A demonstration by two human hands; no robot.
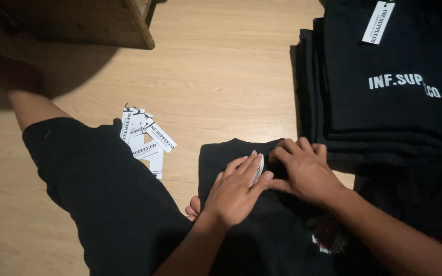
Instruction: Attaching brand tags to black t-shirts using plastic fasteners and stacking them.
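Note:
A black T-shirt lies on the wooden floor in front of me, collar pointing away. My left hand rests on it near the collar and pinches a small white paper tag between thumb and fingers. Right beside it, my right hand presses down on the collar area, fingers curled into the fabric. The two hands touch at the thumbs. What lies under the fingers is hidden.
A loose pile of white paper tags with strings lies on the floor to the left. A stack of folded black shirts, one white tag on top, sits at the right. My knee in black shorts fills lower left; a wooden box corner upper left.

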